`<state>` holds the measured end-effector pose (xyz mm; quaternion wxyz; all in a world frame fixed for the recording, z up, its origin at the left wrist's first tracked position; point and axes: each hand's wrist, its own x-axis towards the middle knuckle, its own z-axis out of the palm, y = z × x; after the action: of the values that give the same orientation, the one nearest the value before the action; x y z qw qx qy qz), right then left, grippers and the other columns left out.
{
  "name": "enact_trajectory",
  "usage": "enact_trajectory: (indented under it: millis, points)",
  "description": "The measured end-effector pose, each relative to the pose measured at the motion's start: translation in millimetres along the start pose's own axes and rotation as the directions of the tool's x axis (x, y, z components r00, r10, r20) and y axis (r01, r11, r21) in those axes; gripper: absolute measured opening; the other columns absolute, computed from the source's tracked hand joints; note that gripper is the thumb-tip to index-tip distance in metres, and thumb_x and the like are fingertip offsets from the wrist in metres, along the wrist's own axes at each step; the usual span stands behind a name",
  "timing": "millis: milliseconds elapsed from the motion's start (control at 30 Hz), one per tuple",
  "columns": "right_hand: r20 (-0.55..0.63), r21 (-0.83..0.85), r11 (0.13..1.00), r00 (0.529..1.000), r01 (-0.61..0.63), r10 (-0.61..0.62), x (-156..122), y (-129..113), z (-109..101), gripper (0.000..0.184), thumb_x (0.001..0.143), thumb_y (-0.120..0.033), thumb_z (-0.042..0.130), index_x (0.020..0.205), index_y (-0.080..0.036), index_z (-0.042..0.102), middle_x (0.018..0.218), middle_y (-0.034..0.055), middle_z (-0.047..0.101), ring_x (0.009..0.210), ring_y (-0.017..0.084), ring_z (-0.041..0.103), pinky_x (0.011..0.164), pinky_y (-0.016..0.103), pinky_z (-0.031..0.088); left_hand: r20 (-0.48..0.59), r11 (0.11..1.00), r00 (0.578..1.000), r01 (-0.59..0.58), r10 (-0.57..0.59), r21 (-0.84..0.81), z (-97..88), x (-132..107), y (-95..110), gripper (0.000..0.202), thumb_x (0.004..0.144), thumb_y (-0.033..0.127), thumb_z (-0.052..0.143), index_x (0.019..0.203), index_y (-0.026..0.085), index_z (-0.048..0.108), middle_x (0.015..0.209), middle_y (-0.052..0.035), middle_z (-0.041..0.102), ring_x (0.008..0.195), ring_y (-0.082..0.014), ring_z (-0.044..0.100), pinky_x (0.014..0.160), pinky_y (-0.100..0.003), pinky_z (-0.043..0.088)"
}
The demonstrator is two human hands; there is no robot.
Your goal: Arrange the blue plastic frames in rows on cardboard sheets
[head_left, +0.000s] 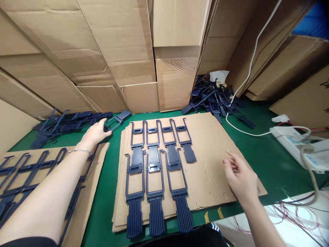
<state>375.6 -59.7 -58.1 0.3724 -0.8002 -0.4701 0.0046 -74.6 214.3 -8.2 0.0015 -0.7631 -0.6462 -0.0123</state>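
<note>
My left hand (95, 133) reaches far left and pinches the end of a dark blue plastic frame part (117, 120) lying at the edge of a heap of the same parts (64, 122). A bracelet circles that wrist. My right hand (240, 176) hovers over the bare right side of a stack of cardboard sheets (213, 154), fingers loosely apart, holding nothing. On that cardboard several blue frame parts (154, 171) lie side by side in two rows, ribbed ends toward me.
A second cardboard sheet (99, 161) at the left carries more blue parts (23, 175). Another pile of blue parts (216, 99) sits at the back right by a white cable (246, 72). Cardboard boxes (128, 51) wall the back. A white device (300, 144) is on the right.
</note>
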Motion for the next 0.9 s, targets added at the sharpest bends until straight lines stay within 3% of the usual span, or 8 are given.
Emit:
enact_trajectory:
  millis: [200, 367, 467, 600, 700, 767, 833, 900]
  points:
    - [0.008, -0.020, 0.997, 0.998, 0.068, -0.068, -2.8, 1.5, -1.5, 0.037, 0.080, -0.037, 0.047, 0.109, -0.019, 0.058, 0.081, 0.0041, 0.068, 0.064, 0.016, 0.064, 0.056, 0.024, 0.050, -0.056, 1.000, 0.998, -0.027, 0.027, 0.016, -9.0, -3.3, 4.3, 0.068, 0.081, 0.044, 0.045, 0.135, 0.007, 0.026, 0.118, -0.0191, 0.051, 0.105, -0.0319, 0.051, 0.087, -0.040, 0.040]
    - [0.039, -0.064, 0.977, 0.979, 0.203, -0.201, -9.1, -2.1, -0.6, 0.035, 0.082, -0.038, 0.043, 0.107, -0.019, 0.060, 0.083, 0.0052, 0.068, 0.069, 0.017, 0.064, 0.062, 0.027, 0.051, -0.106, 1.000, 0.994, -0.012, 0.013, 0.011, -18.1, -11.9, -0.4, 0.067, 0.081, 0.047, 0.045, 0.134, 0.009, 0.027, 0.119, -0.0193, 0.051, 0.107, -0.0328, 0.050, 0.087, -0.041, 0.040]
    - [0.043, -0.071, 0.947, 0.949, 0.314, -0.312, -13.2, -4.7, 2.1, 0.033, 0.083, -0.035, 0.042, 0.107, -0.019, 0.060, 0.085, 0.0054, 0.068, 0.073, 0.018, 0.065, 0.067, 0.029, 0.052, -0.159, 1.000, 0.987, -0.007, 0.008, 0.006, -22.8, -18.9, -0.7, 0.066, 0.082, 0.048, 0.044, 0.134, 0.010, 0.027, 0.123, -0.0181, 0.048, 0.111, -0.0322, 0.048, 0.088, -0.041, 0.040]
    - [-0.004, -0.045, 0.867, 0.868, 0.496, -0.497, -15.4, -11.4, 1.9, 0.030, 0.083, -0.025, 0.045, 0.110, -0.021, 0.056, 0.086, 0.0038, 0.068, 0.074, 0.016, 0.064, 0.071, 0.029, 0.050, -0.327, 0.997, 0.943, -0.074, 0.060, -0.031, -34.3, -30.4, 15.6, 0.065, 0.080, 0.042, 0.052, 0.131, 0.009, 0.031, 0.121, -0.0158, 0.051, 0.109, -0.0291, 0.049, 0.090, -0.039, 0.041]
    - [-0.079, -0.031, 0.803, 0.800, 0.595, -0.595, -14.0, -24.8, -5.4, 0.036, 0.080, -0.017, 0.049, 0.115, -0.022, 0.050, 0.092, 0.0040, 0.066, 0.079, 0.016, 0.063, 0.075, 0.030, 0.049, -0.415, 0.971, 0.885, -0.240, 0.210, -0.019, -49.8, -42.3, 46.5, 0.065, 0.079, 0.038, 0.057, 0.131, 0.009, 0.031, 0.126, -0.0146, 0.047, 0.112, -0.0266, 0.047, 0.096, -0.038, 0.037]
    - [-0.128, -0.070, 0.769, 0.759, 0.635, -0.638, -13.4, -38.9, -12.7, 0.042, 0.078, -0.016, 0.052, 0.119, -0.023, 0.047, 0.101, 0.0057, 0.064, 0.090, 0.019, 0.061, 0.082, 0.033, 0.047, -0.437, 0.912, 0.816, -0.409, 0.379, 0.027, -61.4, -52.5, 74.6, 0.064, 0.078, 0.035, 0.059, 0.131, 0.010, 0.031, 0.125, -0.0135, 0.048, 0.113, -0.0251, 0.047, 0.098, -0.038, 0.035]
    - [-0.163, -0.180, 0.749, 0.732, 0.638, -0.662, -14.8, -56.1, -20.2, 0.047, 0.076, -0.021, 0.056, 0.122, -0.025, 0.045, 0.113, 0.0078, 0.059, 0.105, 0.024, 0.055, 0.093, 0.044, 0.040, -0.436, 0.807, 0.705, -0.583, 0.559, 0.091, -71.5, -64.1, 105.3, 0.059, 0.080, 0.034, 0.057, 0.129, 0.013, 0.034, 0.123, -0.0119, 0.049, 0.114, -0.0244, 0.046, 0.100, -0.038, 0.035]
    - [-0.155, -0.286, 0.746, 0.739, 0.602, -0.656, -18.6, -74.9, -26.7, 0.051, 0.076, -0.029, 0.059, 0.124, -0.027, 0.043, 0.125, 0.0090, 0.050, 0.118, 0.032, 0.042, 0.098, 0.058, 0.026, -0.427, 0.664, 0.554, -0.730, 0.715, 0.165, -78.5, -76.3, 134.7, 0.051, 0.083, 0.031, 0.053, 0.128, 0.016, 0.033, 0.122, -0.0114, 0.049, 0.116, -0.0242, 0.045, 0.100, -0.040, 0.037]
